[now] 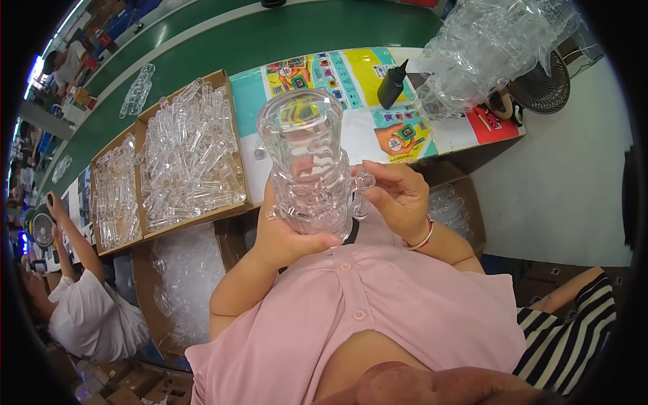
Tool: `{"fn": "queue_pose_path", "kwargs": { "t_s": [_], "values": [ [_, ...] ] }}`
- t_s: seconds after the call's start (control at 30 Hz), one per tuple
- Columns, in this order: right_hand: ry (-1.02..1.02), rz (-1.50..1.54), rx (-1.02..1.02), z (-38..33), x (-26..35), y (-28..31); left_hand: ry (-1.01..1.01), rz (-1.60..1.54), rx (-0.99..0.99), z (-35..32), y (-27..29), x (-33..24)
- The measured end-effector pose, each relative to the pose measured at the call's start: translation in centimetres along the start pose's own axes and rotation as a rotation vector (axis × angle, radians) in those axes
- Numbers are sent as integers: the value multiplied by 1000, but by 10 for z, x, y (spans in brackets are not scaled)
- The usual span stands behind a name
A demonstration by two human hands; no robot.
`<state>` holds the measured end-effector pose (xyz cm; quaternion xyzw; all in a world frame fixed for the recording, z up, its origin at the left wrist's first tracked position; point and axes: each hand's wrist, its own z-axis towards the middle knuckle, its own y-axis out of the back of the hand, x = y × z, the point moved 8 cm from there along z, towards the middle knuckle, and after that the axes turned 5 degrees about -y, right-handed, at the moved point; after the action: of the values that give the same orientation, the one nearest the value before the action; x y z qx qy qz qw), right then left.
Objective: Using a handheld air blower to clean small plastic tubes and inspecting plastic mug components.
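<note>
In front of my chest I hold a clear plastic cup-shaped piece [307, 158] with a flared, thick-rimmed end tilted up and a bulging, moulded lower body. My left hand [287, 236] wraps around its lower left side, thumb across the bottom. At its right side, my right hand [403, 202] pinches a small clear knobbly part [362, 192] between thumb and fingers. That part touches the body like a handle; whether it is joined on cannot be made out. On the table beyond stands a black bottle [391, 88] with a pointed nozzle.
Left on the table, a cardboard box [241, 179] and a smaller box [101, 251] hold many clear plastic parts. A green conveyor [297, 30] runs behind. Bagged clear pieces [496, 57] and a black fan [550, 84] stand right. Co-workers sit left, in a white shirt [94, 314], and right, in stripes [570, 331].
</note>
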<state>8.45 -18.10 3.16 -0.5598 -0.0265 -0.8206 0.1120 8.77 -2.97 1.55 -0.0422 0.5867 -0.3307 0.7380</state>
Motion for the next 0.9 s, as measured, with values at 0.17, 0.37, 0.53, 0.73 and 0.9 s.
{"fn": "queue_pose_path", "kwargs": {
  "t_s": [0.17, 0.37, 0.53, 0.73, 0.9],
  "values": [
    [48, -36, 127, 2, 8, 0, 12, 16, -37, -7, 8, 2],
    [-168, 357, 432, -10, 1, -27, -330, 596, 489, -19, -39, -9],
    [107, 272, 712, -45, 28, -40, -378, 697, 707, -39, -65, -19],
    [-965, 359, 406, -43, -54, -26, 13, 669, 500, -23, -28, 6],
    [-843, 637, 145, 63, -42, -54, 285, -99, -127, 4, 12, 20]
  ]
}}
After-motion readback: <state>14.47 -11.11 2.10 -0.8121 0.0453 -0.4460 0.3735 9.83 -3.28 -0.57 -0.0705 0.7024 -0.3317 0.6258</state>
